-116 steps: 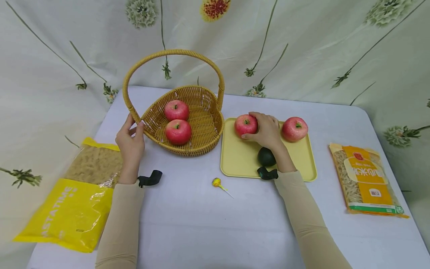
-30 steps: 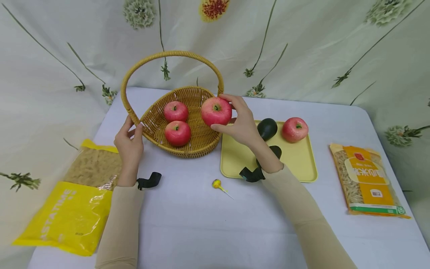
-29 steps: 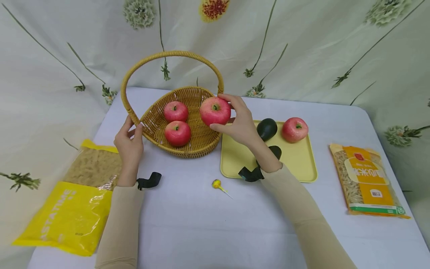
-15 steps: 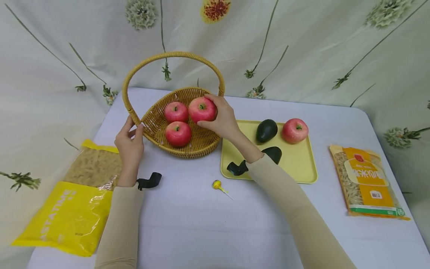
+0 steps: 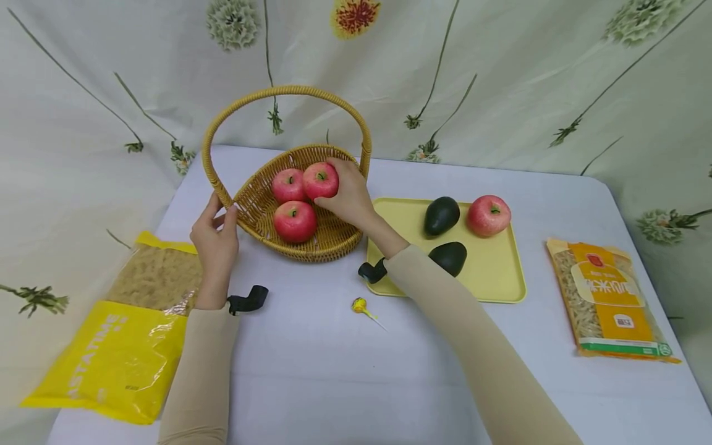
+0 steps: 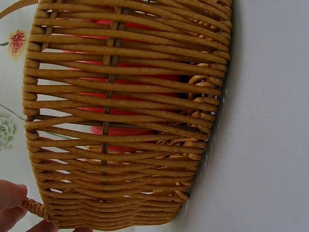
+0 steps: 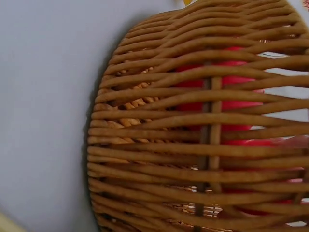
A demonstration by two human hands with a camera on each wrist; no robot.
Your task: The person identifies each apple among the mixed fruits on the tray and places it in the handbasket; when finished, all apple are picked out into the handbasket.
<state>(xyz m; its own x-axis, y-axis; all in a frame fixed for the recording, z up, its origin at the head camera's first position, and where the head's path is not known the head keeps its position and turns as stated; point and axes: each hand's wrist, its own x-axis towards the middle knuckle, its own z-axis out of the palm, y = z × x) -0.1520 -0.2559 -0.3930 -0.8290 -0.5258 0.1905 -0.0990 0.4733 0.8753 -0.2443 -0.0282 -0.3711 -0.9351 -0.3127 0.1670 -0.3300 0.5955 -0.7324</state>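
Observation:
My right hand (image 5: 351, 193) grips a pink-red apple (image 5: 321, 180) inside the yellow wicker basket (image 5: 339, 232). Two other apples lie in the basket, one at the back left (image 5: 288, 185) and one in front (image 5: 295, 221). At the basket's left end, my left hand (image 5: 216, 241) pinches the foot of the arched handle; its fingertips also show at the lower corner of the left wrist view. In both wrist views the woven wall (image 7: 193, 121) covers much of the frame, with red apple surfaces partly visible through the gaps.
Right of the basket, a yellow tray (image 5: 492, 278) bears two dark green avocados (image 5: 442, 216) and an apple (image 5: 488, 216). A lollipop (image 5: 360, 305) lies in front. A pasta bag (image 5: 128, 346) is at left, another orange food bag (image 5: 610, 300) at right.
My right hand has carried the apple from the tray leftward into the basket, beside the back apple. The avocados on the tray are now uncovered. My left hand has stayed at the handle.

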